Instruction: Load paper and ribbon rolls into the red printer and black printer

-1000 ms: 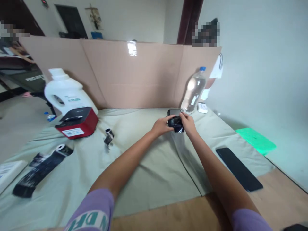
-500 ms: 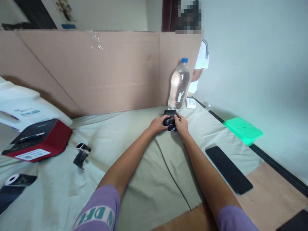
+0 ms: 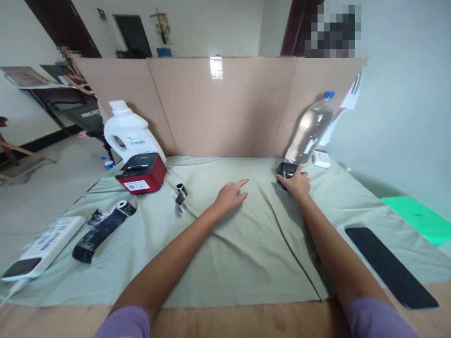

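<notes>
The right hand (image 3: 299, 182) pinches a small black boxy device (image 3: 289, 167) between thumb and fingers, the device lying at its fingertips, at the cloth (image 3: 253, 267) or just above it; I cannot tell which. The left hand (image 3: 229, 196) is spread, index finger pointing out and thumb apart, near the cloth, well to the left of the device. Just beyond the right hand stands a clear plastic bottle (image 3: 310, 131) with a blue cap, holding clear liquid whose top level I cannot make out. To that hand's right and a little farther off lies a small white box (image 3: 321, 158); its contents are hidden. Beyond the left hand, far to its left, a white handled jug (image 3: 132, 136) has its cap on, its opaque walls hiding the inside, with a red-and-black boxy machine (image 3: 143, 173) before it. Nearer to the left hand, on its left, sits a small black roll (image 3: 181, 192)
</notes>
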Demonstrator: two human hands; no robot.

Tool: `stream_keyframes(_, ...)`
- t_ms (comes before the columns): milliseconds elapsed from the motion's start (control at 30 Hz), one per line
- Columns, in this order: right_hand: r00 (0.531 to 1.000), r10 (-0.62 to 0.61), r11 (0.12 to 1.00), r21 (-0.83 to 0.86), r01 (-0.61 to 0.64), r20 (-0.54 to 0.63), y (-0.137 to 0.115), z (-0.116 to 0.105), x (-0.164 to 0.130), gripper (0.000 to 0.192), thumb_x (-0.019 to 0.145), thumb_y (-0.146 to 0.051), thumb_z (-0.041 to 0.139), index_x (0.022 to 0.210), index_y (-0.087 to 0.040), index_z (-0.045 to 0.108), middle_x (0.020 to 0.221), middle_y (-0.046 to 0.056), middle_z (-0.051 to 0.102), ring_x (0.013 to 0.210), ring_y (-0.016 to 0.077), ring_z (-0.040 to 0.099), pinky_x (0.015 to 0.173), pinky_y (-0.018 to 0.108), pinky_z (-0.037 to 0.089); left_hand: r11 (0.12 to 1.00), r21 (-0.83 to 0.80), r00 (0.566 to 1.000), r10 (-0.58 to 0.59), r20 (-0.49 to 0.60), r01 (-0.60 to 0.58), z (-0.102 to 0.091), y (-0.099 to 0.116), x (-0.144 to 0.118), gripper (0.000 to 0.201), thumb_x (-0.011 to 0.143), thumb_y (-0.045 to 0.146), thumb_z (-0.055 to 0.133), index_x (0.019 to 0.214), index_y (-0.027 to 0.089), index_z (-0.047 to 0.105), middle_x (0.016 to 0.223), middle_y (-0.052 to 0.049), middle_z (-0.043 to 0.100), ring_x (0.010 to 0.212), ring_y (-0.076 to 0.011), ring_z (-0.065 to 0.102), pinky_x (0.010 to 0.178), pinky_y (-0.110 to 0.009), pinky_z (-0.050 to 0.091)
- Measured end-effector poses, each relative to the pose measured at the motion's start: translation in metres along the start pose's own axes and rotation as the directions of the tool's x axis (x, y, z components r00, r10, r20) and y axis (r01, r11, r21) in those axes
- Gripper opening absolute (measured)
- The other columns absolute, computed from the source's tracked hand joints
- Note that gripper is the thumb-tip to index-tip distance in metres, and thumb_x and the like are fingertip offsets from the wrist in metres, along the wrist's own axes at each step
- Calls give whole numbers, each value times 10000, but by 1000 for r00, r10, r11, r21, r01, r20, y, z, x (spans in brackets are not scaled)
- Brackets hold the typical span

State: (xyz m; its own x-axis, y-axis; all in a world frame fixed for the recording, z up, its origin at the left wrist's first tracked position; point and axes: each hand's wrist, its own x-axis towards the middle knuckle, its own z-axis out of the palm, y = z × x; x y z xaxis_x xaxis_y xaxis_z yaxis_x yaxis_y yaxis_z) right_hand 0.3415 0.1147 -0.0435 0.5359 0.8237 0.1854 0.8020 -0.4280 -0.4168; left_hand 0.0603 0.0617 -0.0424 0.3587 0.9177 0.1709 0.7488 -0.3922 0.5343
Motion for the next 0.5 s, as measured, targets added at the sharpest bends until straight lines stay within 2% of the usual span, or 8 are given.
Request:
stream_keyframes(67,1000,16,998,-61,-15,9,-10,0,-2,1062,699,-634,754,1524,-129,317,1362,274,502,1265,448,536,982,526,476,1000,3,999,24,-26,-24,-12,-7,-18,566,915,363,595,1473,287,538,1112,-82,725,953,-220,647,950,-347,482)
stream_keyframes(133,999,24,996,-83,-21,34,-14,-1,-1,983,681,-577,777,1464,-135,380,1328,260,513,1244,441,549,966,514,489,999,-18,995,45,-89,-46,-32,-14,-36,535,916,341,592,1447,280,564,1165,-74,726,947,-204,649,968,-339,481)
stream_keyframes(233,998,23,996,-92,-18,51,-13,-4,3,922,666,-561,778,1414,-157,420,1310,238,523,1227,439,557,950,512,500,998,-44,975,28,-221,-39,-74,-32,-57,491,924,331,577,1407,248,593,1207,-68,730,915,-191,652,900,-316,513)
stream_keyframes(300,997,25,997,-80,-19,73,-9,-6,5,917,671,-557,771,1421,-163,419,1322,241,521,1225,445,555,949,524,497,999,-32,935,-13,-354,2,-108,-54,-65,443,921,336,587,1351,240,631,1202,-57,738,890,-187,658,833,-305,531)
stream_keyframes(333,996,36,997,-74,-30,83,-7,-7,5,927,668,-544,779,1430,-157,419,1353,258,504,1238,456,542,959,537,488,999,-17,897,-33,-441,29,-126,-69,-68,424,918,330,596,1328,237,643,1208,-49,738,911,-186,660,848,-307,532)
stream_keyframes(400,998,25,997,-80,-21,52,-8,-9,4,993,653,-510,810,1473,-130,397,1484,315,391,1314,511,458,1015,602,430,995,22,776,-62,-628,97,-161,-106,-73,392,896,305,638,1275,211,672,1195,-45,742,990,-188,660,961,-335,505)
stream_keyframes(433,1000,-4,996,-90,5,5,-12,-10,2,1050,640,-491,831,1504,-114,369,1556,334,296,1364,547,384,1052,649,375,988,3,681,-104,-725,153,-179,-128,-75,376,896,278,636,1259,188,677,1198,-51,738,1030,-188,655,998,-350,490)
stream_keyframes(500,985,-138,987,-100,127,-107,-30,-9,-7,1130,635,-473,849,1552,-94,310,1638,329,141,1436,593,235,1099,731,251,952,-94,497,-236,-835,293,-210,-175,-83,401,893,249,654,1283,155,656,1239,-63,719,1082,-192,643,1043,-376,473)
